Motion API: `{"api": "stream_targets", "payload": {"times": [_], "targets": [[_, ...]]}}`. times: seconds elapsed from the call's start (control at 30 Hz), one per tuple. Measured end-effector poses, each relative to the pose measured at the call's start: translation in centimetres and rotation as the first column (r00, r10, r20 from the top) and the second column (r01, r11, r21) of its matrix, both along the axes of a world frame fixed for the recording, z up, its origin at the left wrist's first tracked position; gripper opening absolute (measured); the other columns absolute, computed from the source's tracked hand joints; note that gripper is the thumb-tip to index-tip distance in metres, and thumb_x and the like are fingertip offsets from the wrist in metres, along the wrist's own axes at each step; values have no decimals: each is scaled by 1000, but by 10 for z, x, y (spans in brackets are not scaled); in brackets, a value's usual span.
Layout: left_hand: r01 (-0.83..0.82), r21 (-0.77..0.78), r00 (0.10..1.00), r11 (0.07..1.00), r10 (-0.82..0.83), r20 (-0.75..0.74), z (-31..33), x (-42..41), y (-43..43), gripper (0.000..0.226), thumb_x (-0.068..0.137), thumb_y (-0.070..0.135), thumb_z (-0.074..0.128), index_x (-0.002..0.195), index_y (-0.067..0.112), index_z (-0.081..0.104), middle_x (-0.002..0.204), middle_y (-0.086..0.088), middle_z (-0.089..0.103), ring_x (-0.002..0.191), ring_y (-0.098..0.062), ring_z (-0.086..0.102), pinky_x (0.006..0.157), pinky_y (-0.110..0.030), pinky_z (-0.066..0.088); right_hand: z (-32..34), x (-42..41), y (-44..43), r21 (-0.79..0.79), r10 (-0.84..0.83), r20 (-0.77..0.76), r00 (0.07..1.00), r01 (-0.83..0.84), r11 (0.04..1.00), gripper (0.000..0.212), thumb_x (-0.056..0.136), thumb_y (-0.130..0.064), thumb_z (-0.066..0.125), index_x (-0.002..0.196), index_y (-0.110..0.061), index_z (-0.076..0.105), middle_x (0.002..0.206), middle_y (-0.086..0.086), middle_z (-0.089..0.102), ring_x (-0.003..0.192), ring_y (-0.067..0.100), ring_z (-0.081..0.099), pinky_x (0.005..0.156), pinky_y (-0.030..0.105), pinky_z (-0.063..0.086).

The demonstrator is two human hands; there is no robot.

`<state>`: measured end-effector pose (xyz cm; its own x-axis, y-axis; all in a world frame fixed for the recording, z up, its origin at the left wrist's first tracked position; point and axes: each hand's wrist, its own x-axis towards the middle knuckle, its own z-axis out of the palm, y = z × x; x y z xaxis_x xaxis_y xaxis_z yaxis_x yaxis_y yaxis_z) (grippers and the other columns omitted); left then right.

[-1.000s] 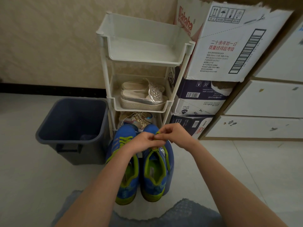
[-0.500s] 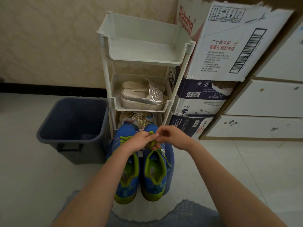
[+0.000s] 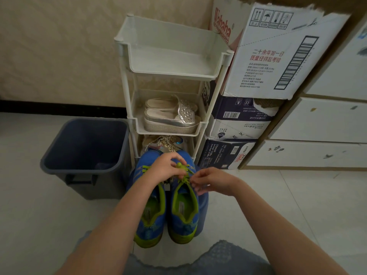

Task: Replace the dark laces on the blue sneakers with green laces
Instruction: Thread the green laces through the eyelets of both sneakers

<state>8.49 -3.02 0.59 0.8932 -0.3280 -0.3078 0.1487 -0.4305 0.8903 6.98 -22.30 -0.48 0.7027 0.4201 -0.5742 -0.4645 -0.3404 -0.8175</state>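
**A:** Start at the left hand. What is it doing?

**B:** Its fingers are curled down over the tongue of the shoe, and it pinches a bunch of the green laces at the fingertips. That bunch pokes out just to the right of them, a little below frame centre.

**A:** And the right hand?

**B:** It sits right of and slightly lower than the bunch, with its fingers loosely bent and the tips pointing left toward a strand. I can't tell whether it actually has hold of that strand.

**A:** So the lace lies between the two hands?

**B:** Yes, touching the left and just beside the right. I'd say the left anchors the knot and the right would only have to travel a short way left and up to take a loop.

**A:** How do the shoes lie?

**B:** The blue sneakers stand side by side on the floor. Their long axis runs up and down the frame, with the heels toward the lower edge and the toes under the hands. The work is on the right one of the pair. Green lace shows on the other one too, and I see no dark lace on either, so I'd guess this is the closing tie.

**A:** What is beyond them?

**B:** A white rack stands just past the toes, and a grey bin is at centre left.
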Motion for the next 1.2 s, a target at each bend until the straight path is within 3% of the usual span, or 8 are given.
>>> {"api": "stream_targets", "payload": {"times": [0.23,0.43,0.67,0.8,0.9,1.0,1.1,1.2], "targets": [[71,401,937,913,-199,286,10,-4,-9,18,80,14,73,86,23,58,76,5,61,78,-16,62,69,-28,48,-17,3,21,-12,-83,225,971,88,996,23,91,5,54,110,-4,60,87,0,56,74,9,53,68,17,45],[-64,583,826,810,-285,487,8,-12,-18,19,86,10,60,93,20,46,95,-1,62,89,-24,57,70,-33,40,-20,5,18,25,-147,226,963,145,989,14,89,2,58,92,-8,67,82,4,63,73,13,57,69,21,50],[-45,318,916,947,-88,391,-9,-9,-8,16,79,6,72,78,20,63,86,4,65,87,-14,64,80,-31,52,-25,2,13,209,-254,195,947,213,954,36,92,3,54,125,-11,55,87,5,64,67,10,58,63,20,49],[-75,184,954,980,17,299,-8,-8,-4,18,74,8,78,76,20,64,81,6,65,83,-10,65,80,-25,51,-22,7,18,150,-241,264,934,207,967,16,88,0,62,103,-3,67,78,2,63,64,3,56,61,15,45],[-66,129,961,989,29,274,-8,-10,-5,18,74,7,78,76,19,65,82,6,67,82,-7,65,80,-24,52,-21,5,14,199,-212,171,962,177,964,13,94,0,52,96,-4,64,76,2,59,67,8,53,62,16,46],[-66,57,965,996,49,256,-6,-9,-5,18,72,6,79,74,18,66,91,2,71,88,-9,68,87,-31,54,-21,2,14,278,-224,78,971,195,941,20,98,1,41,103,-4,59,76,3,56,66,9,52,59,16,45],[-79,48,964,996,64,258,-6,-7,-8,21,69,11,82,69,25,66,92,-1,72,91,-14,67,88,-38,53,-16,4,9,313,-303,82,949,264,912,14,94,4,47,95,3,61,75,8,57,64,9,55,60,16,46],[-100,63,971,993,84,226,-6,-8,-7,14,68,12,83,75,16,71,88,2,72,88,-11,67,87,-34,54,-14,4,5,179,-280,135,950,254,950,13,92,-4,56,83,-1,65,71,8,61,64,11,56,58,16,46]]}}
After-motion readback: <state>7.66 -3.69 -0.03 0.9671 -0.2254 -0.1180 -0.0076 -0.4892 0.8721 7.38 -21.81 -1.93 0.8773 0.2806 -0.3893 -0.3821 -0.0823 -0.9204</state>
